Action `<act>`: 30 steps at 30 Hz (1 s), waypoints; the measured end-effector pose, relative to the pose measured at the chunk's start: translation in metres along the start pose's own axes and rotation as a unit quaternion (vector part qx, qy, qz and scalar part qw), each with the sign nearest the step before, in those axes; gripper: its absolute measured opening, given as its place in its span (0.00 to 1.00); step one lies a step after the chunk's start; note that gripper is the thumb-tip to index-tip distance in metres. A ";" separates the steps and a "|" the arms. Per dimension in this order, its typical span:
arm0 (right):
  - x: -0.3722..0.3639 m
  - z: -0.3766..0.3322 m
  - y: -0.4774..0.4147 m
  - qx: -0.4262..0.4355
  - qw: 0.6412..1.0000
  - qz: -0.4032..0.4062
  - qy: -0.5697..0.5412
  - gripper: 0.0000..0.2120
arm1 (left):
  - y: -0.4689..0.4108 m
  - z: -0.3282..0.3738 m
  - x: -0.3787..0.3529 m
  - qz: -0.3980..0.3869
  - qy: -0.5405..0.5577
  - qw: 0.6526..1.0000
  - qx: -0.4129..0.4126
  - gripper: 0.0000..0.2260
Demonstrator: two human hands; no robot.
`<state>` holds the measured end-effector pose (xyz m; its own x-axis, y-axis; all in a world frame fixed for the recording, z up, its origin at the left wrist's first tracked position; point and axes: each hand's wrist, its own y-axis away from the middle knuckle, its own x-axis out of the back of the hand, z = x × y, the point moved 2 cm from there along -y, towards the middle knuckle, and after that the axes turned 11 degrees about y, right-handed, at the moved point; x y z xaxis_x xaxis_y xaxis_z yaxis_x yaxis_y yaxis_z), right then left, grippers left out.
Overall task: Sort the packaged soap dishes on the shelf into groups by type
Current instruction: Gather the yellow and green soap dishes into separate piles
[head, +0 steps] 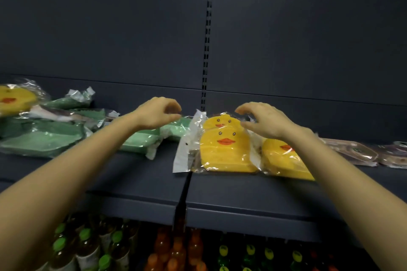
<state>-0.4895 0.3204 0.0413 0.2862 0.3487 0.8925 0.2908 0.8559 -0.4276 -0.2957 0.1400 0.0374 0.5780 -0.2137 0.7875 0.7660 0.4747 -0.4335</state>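
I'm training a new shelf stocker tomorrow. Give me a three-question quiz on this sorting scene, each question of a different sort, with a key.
1. True or false: a yellow duck dish lies on the green pile at far left.
2. Multiple choice: the right hand is over A) the green dishes, B) the stacked duck dishes, C) the brownish dishes.
3. Fill in: the left hand hovers over a ___ coloured packaged dish.

Key: 1 true; 2 B; 3 green.
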 end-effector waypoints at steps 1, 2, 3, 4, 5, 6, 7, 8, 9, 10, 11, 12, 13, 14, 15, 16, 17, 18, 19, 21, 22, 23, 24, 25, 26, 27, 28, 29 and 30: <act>-0.001 -0.013 -0.007 0.012 1.000 0.001 -0.003 0.20 | 0.008 -0.012 0.012 0.007 -0.009 1.000 0.013 0.15; -0.002 -0.023 -0.011 0.022 1.000 0.002 -0.008 0.19 | 0.014 -0.022 0.022 0.013 -0.014 1.000 0.024 0.14; -0.002 -0.033 -0.016 0.029 0.999 0.001 -0.015 0.19 | 0.019 -0.032 0.031 0.019 -0.018 0.999 0.036 0.14; -0.003 -0.045 -0.022 0.037 0.999 -0.001 -0.023 0.19 | 0.026 -0.043 0.042 0.023 -0.023 0.998 0.047 0.13; -0.005 -0.056 -0.027 0.041 0.999 -0.002 -0.031 0.18 | 0.031 -0.054 0.050 0.026 -0.028 0.998 0.055 0.12; -0.006 -0.067 -0.033 0.044 0.998 -0.003 -0.039 0.18 | 0.035 -0.064 0.058 0.031 -0.030 0.997 0.062 0.12; -0.008 -0.077 -0.038 0.045 0.998 -0.004 -0.046 0.17 | 0.039 -0.074 0.066 0.036 -0.031 0.997 0.066 0.11; -0.010 -0.087 -0.045 0.045 0.998 -0.004 -0.051 0.16 | 0.041 -0.084 0.074 0.040 -0.032 0.996 0.067 0.11; -0.012 -0.098 -0.051 0.044 0.998 -0.006 -0.054 0.16 | 0.043 -0.094 0.080 0.039 -0.033 0.996 0.067 0.11; -0.015 -0.109 -0.057 0.042 0.997 -0.009 -0.058 0.15 | 0.045 -0.104 0.087 0.034 -0.035 0.997 0.067 0.11; -0.017 -0.119 -0.063 0.038 0.997 -0.014 -0.061 0.15 | 0.047 -0.114 0.092 0.029 -0.034 0.997 0.065 0.10; -0.020 -0.130 -0.069 0.034 0.997 -0.021 -0.062 0.15 | 0.048 -0.124 0.098 0.024 -0.032 0.997 0.062 0.10; -0.022 -0.140 -0.075 0.029 0.997 -0.029 -0.059 0.15 | 0.049 -0.133 0.104 0.019 -0.032 0.998 0.058 0.10; -0.025 -0.150 -0.081 0.025 0.997 -0.035 -0.057 0.15 | 0.048 -0.143 0.110 0.015 -0.034 0.998 0.055 0.10; -0.027 -0.160 -0.087 0.018 0.997 -0.041 -0.055 0.15 | 0.048 -0.152 0.115 0.011 -0.035 0.998 0.052 0.10; -0.029 -0.169 -0.092 0.011 0.997 -0.046 -0.056 0.15 | 0.048 -0.162 0.120 0.006 -0.033 0.998 0.050 0.10; -0.032 -0.178 -0.097 0.004 0.997 -0.051 -0.056 0.15 | 0.048 -0.170 0.125 0.000 -0.031 0.998 0.046 0.10; -0.035 -0.187 -0.102 -0.002 0.997 -0.054 -0.055 0.15 | 0.047 -0.179 0.129 -0.004 -0.031 0.999 0.043 0.10; -0.039 -0.195 -0.106 -0.007 0.997 -0.056 -0.053 0.15 | 0.048 -0.186 0.134 -0.005 -0.031 0.999 0.038 0.11; -0.048 -0.213 -0.114 -0.017 0.997 -0.061 -0.049 0.17 | 0.050 -0.202 0.142 -0.007 -0.025 0.999 0.030 0.10; -0.054 -0.222 -0.118 -0.021 0.997 -0.065 -0.044 0.19 | 0.052 -0.209 0.146 -0.010 -0.021 0.999 0.027 0.10; -0.058 -0.230 -0.122 -0.025 0.996 -0.072 -0.035 0.20 | 0.054 -0.216 0.150 -0.015 -0.019 0.999 0.024 0.10; -0.063 -0.237 -0.125 -0.028 0.996 -0.080 -0.021 0.21 | 0.056 -0.224 0.154 -0.020 -0.018 0.999 0.021 0.10; -0.067 -0.243 -0.128 -0.032 0.996 -0.087 -0.003 0.21 | 0.057 -0.231 0.158 -0.022 -0.020 0.999 0.020 0.10; -0.072 -0.247 -0.130 -0.038 0.995 -0.092 0.014 0.21 | 0.058 -0.239 0.163 -0.021 -0.022 0.999 0.020 0.10; -0.075 -0.251 -0.131 -0.045 0.994 -0.092 0.029 0.20 | 0.059 -0.245 0.168 -0.019 -0.025 0.999 0.021 0.10; -0.079 -0.254 -0.132 -0.052 0.994 -0.087 0.042 0.20 | 0.059 -0.252 0.174 -0.016 -0.027 0.999 0.022 0.10; -0.081 -0.257 -0.132 -0.058 0.994 -0.076 0.056 0.20 | 0.059 -0.257 0.178 -0.011 -0.027 0.999 0.022 0.10; -0.083 -0.259 -0.131 -0.066 0.994 -0.063 0.068 0.20 | 0.059 -0.262 0.182 -0.006 -0.024 0.999 0.022 0.10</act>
<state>-0.3155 0.0802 -0.0140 0.3573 0.1790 0.9167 0.4462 0.8295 -0.3359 -0.0718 -0.0943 0.0405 0.5534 -0.1788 0.8135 0.7592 0.5101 -0.4043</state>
